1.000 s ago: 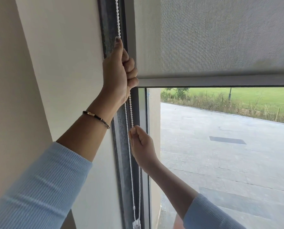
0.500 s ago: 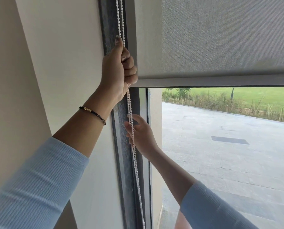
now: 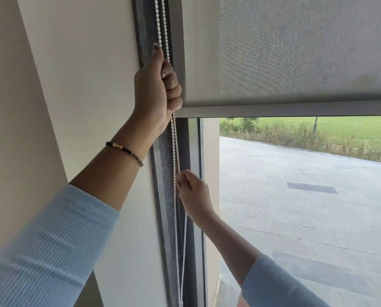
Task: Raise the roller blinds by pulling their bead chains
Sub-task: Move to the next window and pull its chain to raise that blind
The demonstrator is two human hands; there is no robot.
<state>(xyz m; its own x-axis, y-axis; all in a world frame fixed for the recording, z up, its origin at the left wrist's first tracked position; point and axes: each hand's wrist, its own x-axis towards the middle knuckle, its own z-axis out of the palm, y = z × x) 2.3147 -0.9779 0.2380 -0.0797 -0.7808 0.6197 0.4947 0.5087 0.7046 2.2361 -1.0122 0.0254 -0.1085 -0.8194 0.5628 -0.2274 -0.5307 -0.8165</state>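
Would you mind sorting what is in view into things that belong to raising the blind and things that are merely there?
Part of the job:
- bead chain
- roller blind
- left hand, gripping the chain
- right hand, pinching the chain lower down

Merely there:
- bracelet
- wall
- window frame

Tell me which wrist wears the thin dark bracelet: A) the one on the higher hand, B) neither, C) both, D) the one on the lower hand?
A: the bracelet circles the wrist of the left hand, which grips the bead chain higher up than the right hand, whose wrist is bare.
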